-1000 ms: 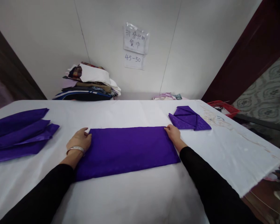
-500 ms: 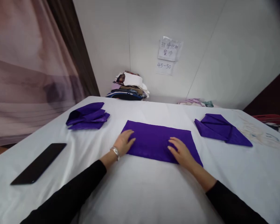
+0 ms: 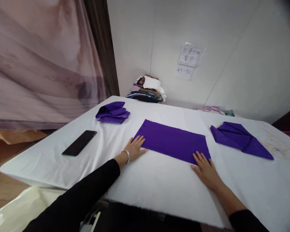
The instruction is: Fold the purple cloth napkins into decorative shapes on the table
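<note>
A purple cloth napkin (image 3: 171,140), folded into a flat rectangle, lies on the white-covered table (image 3: 159,183) in front of me. My left hand (image 3: 134,149) rests flat at its near left corner, fingers spread over the edge; a silver bracelet circles that wrist. At the near right corner my right hand (image 3: 205,169) lies with fingertips on the cloth and palm on the table. Neither hand grips anything.
A folded purple napkin (image 3: 112,112) sits back left, another purple napkin (image 3: 241,139) on the right. A black phone (image 3: 79,142) lies at left. Stacked clothes (image 3: 147,88) and a handwritten sign (image 3: 189,56) are at the wall. A pink curtain (image 3: 43,64) hangs left.
Both hands have moved toward the napkin's near edge, the right one out to its near right corner, and their fingers now lie flatter. The camera view has turned left and down.
</note>
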Tool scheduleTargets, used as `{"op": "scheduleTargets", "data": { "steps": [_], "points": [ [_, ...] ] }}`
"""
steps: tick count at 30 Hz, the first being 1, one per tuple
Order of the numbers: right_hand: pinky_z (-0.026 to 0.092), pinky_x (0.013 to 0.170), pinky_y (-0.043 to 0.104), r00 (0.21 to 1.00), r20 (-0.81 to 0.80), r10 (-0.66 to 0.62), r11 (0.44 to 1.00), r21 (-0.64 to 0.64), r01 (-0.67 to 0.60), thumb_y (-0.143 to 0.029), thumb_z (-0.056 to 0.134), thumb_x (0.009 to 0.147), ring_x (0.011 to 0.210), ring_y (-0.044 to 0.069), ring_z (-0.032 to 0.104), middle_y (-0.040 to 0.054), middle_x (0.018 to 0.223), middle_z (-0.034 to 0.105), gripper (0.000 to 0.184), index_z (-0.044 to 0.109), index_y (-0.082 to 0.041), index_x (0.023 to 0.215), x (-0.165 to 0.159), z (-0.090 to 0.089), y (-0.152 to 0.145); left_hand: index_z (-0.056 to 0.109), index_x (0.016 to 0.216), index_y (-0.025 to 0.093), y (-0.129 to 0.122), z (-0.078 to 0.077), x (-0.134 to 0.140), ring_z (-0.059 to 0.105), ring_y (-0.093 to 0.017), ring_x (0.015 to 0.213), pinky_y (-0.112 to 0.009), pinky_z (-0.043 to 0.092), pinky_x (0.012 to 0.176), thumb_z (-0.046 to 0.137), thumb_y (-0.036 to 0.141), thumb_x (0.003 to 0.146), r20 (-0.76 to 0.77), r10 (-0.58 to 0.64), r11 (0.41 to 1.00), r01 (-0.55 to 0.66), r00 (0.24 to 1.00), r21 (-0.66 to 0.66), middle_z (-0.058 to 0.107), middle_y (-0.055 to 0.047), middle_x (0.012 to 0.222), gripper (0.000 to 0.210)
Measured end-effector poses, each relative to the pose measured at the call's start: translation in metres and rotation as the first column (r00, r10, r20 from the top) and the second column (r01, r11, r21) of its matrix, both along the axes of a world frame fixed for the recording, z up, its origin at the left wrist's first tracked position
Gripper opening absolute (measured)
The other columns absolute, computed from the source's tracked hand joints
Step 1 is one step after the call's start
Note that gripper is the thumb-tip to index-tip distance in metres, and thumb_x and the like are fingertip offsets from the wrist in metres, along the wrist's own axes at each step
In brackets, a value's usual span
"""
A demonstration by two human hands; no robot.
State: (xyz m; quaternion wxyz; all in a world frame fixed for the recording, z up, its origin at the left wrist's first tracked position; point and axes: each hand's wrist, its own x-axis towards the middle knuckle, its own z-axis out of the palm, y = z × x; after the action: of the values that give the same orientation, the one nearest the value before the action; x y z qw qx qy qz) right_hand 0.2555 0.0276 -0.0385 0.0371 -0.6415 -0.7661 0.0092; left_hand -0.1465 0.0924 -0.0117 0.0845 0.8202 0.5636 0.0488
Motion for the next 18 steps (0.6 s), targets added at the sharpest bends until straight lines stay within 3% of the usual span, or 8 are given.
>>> {"op": "scheduleTargets", "data": {
  "steps": [4,7,11,14,16,18],
  "points": [
    [0.021,0.106,0.053,0.994,0.052,-0.099,0.994,0.041,0.097,-0.052,0.024,0.089,0.137,0.026,0.019,0.0066,0.148,0.026,0.06,0.028,-0.023,0.142,0.039,-0.01,-0.012,0.026,0.142,0.017,-0.004,0.004,-0.017,0.01,-0.027,0.139,-0.052,0.004,0.11,0.024,0.066,0.084,-0.034,0.17,0.985,-0.171,0.985,-0.031,0.02,-0.009,0.15,0.076],
    [0.022,0.106,0.053,0.992,0.067,-0.103,0.994,0.036,0.101,-0.05,0.025,0.089,0.137,0.026,0.019,0.0074,0.148,0.026,0.06,0.027,-0.022,0.142,0.038,-0.007,-0.014,0.029,0.141,0.016,-0.003,0.009,0.003,0.005,-0.03,0.139,-0.054,-0.002,0.109,0.025,0.068,0.082,-0.033,0.199,0.979,-0.197,0.979,0.05,0.02,-0.011,0.15,0.079],
    [0.02,0.106,0.053,0.991,0.071,-0.114,0.993,-0.002,0.115,-0.051,0.023,0.09,0.137,0.025,0.017,0.0084,0.149,0.023,0.061,0.026,-0.02,0.142,0.03,0.002,-0.013,0.028,0.141,0.016,-0.008,0.012,0.072,0.007,-0.03,0.139,-0.056,-0.001,0.108,0.027,0.067,0.082,0.011,-0.086,0.995,0.085,0.996,0.057,0.018,-0.011,0.15,0.078],
    [0.018,0.107,0.052,0.989,0.065,-0.13,0.991,-0.032,0.133,-0.052,0.022,0.09,0.137,0.025,0.016,0.0086,0.15,0.021,0.062,0.026,-0.019,0.142,0.029,0.007,-0.013,0.027,0.142,0.018,-0.019,0.007,0.128,0.008,-0.028,0.139,-0.053,0.001,0.11,0.027,0.068,0.082,0.07,-0.318,0.948,0.316,0.946,0.037,0.017,-0.008,0.151,0.079],
    [0.017,0.107,0.052,0.99,0.054,-0.13,0.99,-0.04,0.132,-0.053,0.023,0.091,0.137,0.024,0.016,0.0086,0.15,0.021,0.062,0.025,-0.019,0.142,0.029,0.009,-0.013,0.029,0.141,0.02,-0.025,0.002,0.151,0.01,-0.026,0.139,-0.047,0.003,0.112,0.028,0.068,0.082,0.091,-0.381,0.925,0.379,0.92,0.042,0.019,-0.006,0.15,0.076],
    [0.017,0.107,0.051,0.991,0.041,-0.124,0.991,-0.043,0.126,-0.053,0.023,0.091,0.137,0.024,0.016,0.0086,0.15,0.022,0.061,0.025,-0.021,0.143,0.028,0.01,-0.014,0.032,0.141,0.021,-0.026,-0.002,0.157,0.013,-0.024,0.138,-0.042,0.006,0.112,0.029,0.066,0.083,0.093,-0.387,0.922,0.385,0.917,0.039,0.022,-0.005,0.149,0.073]
  ]
}}
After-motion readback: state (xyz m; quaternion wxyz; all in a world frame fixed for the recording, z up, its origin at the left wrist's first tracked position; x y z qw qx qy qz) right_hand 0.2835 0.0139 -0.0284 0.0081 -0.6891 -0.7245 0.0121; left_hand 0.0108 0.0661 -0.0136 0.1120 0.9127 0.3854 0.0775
